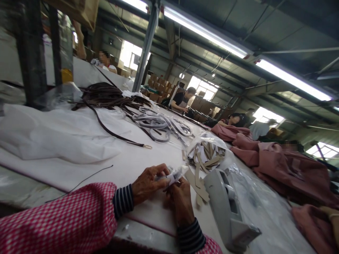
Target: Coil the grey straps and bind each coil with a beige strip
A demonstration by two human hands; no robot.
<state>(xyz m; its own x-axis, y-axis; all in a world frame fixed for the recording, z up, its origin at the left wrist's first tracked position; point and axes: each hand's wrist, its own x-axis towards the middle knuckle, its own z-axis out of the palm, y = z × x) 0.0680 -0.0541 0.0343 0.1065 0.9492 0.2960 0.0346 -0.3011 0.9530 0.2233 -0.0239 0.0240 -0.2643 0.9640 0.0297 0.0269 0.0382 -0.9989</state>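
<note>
Near the front edge of the table, my left hand [150, 184] and my right hand [180, 198] meet around a small piece in white and clear wrapping [174, 175]. The left fingers are closed over its left side, while the right fingers pinch it from below and from the right. What lies inside the wrapping cannot be made out. Just right of my right hand are loose beige strips [198, 187] and a grey tape dispenser [224, 208]. Beyond my hands, a dark strap [116, 135] with a metal end piece stretches over the white table covering [132, 155].
A pile of dark straps [106, 94] and white-wrapped loops [159, 123] lie farther back. An open plastic bag [206, 155] holds beige strips. White sheeting [53, 134] covers the left side. Pink fabric [288, 169] lies right. Several people work in the background.
</note>
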